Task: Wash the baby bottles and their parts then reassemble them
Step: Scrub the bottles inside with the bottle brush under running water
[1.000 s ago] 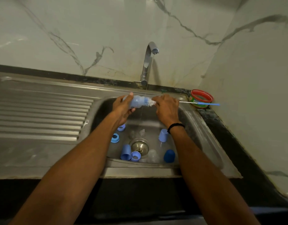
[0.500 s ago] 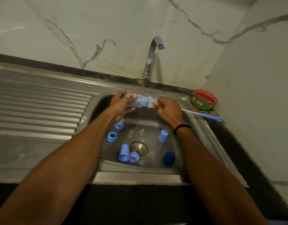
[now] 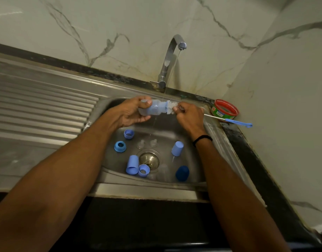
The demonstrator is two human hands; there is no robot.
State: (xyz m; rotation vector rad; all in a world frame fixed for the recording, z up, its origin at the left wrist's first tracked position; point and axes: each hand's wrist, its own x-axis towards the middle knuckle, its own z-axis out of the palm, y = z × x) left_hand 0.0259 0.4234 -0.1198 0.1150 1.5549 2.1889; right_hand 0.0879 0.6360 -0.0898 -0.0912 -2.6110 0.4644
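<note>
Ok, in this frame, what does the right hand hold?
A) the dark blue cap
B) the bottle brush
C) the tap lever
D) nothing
B: the right hand grips the bottle brush close to its white bristles, which sit at the mouth of the bottle that the left hand holds over the sink.

Translucent pale-blue bottle (image 3: 153, 108) held level over sink's (image 3: 222, 142) back edge, white bottle brush (image 3: 170, 107) bristles at its mouth. Sink floor: two clear nipples (image 3: 141, 143) mid, blue rings (image 3: 120, 146) left and front, light-blue caps (image 3: 132, 164) front-left and right, dark-blue cap (image 3: 182, 173) front-right corner.
</note>
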